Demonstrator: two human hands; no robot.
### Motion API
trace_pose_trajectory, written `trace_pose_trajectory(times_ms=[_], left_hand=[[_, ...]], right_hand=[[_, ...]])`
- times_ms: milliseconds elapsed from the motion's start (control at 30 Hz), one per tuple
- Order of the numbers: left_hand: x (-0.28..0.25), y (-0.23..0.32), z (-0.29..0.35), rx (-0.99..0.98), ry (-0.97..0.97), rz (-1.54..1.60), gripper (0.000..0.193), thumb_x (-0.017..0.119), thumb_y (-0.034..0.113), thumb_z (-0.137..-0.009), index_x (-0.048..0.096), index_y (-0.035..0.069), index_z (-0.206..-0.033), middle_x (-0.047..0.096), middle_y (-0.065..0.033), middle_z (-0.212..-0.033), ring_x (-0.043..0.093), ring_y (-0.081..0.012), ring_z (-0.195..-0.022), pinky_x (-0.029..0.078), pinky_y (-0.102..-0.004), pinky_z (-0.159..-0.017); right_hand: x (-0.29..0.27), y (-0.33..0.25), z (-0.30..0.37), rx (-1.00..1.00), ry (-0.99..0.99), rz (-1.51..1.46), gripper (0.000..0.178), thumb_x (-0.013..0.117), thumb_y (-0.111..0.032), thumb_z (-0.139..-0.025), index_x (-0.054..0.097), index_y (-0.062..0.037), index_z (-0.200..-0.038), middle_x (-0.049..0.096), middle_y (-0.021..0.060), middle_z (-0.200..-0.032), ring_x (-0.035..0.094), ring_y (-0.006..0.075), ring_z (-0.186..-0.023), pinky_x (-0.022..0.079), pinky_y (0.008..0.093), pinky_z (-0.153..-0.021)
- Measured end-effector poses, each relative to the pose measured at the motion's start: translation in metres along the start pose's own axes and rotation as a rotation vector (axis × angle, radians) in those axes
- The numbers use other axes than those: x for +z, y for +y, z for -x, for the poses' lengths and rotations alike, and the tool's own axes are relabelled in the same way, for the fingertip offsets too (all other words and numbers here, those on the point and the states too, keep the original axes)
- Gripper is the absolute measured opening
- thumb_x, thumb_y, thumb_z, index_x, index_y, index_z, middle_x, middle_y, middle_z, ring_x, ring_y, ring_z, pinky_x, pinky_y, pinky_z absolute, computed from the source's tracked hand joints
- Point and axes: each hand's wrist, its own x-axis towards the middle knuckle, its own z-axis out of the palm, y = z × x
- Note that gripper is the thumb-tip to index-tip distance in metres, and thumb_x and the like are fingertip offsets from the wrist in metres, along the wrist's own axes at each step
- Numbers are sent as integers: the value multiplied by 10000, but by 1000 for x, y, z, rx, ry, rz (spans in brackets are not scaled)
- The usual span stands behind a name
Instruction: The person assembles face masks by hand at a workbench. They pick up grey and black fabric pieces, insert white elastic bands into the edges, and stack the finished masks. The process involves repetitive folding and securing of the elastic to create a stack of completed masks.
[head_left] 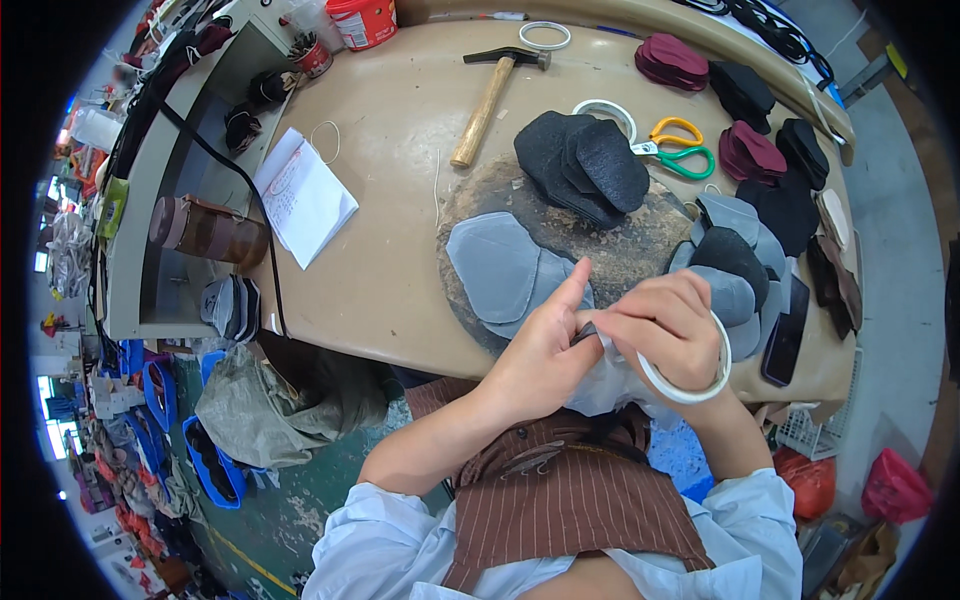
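Note:
My left hand [545, 345] has its thumb and fingers closed on a small dark grey piece [586, 332], mostly covered by the fingers. Close beside it, my right hand [668, 330] is closed, its fingertips pinched together near the left thumb. A roll of white tape [722, 375] sits in my right hand, its ring below the palm. Thin translucent material [605, 385] hangs between the hands. Just past my left hand, grey fabric pieces [492, 265] lie on a round worn block [465, 210]. More grey pieces [722, 290], with a black one on top, are beside my right hand.
Stacked black pieces [590, 165] rest on the block. Beyond are scissors [680, 150], a white ring [612, 108] and a hammer [487, 105]. Maroon stacks [672, 62] and a phone [786, 335] are at right. A notepad [305, 198] and a bottle [208, 228] are at left.

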Motion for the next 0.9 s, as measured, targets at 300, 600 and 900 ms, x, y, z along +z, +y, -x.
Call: trace_pose_trajectory(times_ms=[300, 600, 900], left_hand=[[-3, 6, -10, -115, -144, 251, 562, 490, 40, -972, 278, -23, -1489, 569, -110, -1300, 582, -127, -1119, 480, -267, -924], [-25, 37, -119, 357, 148, -166, 354, 437, 105, -1017, 513, -47, -1327, 614, -123, -1218, 599, -155, -1081, 479, -287, -959], [-43, 35, -85, 832, 371, -962, 441, 708, 194, -864, 585, 2, -1242, 557, -148, -1152, 554, -254, -1079, 437, -354, -959]], right_hand=[[-6, 13, 12, -7, 96, -37, 272, 768, -43, -589, 684, -117, -837, 681, 22, -932, 644, 194, -856, 435, 322, -782], [-72, 3, 52, 219, -182, -625, 171, 782, -80, -691, 645, -88, -793, 684, 27, -764, 651, 197, -626, 486, 345, -721], [-53, 4, 39, 416, -343, -573, 210, 715, -74, -770, 709, -48, -978, 677, 105, -758, 660, 273, -709, 488, 364, -709]])
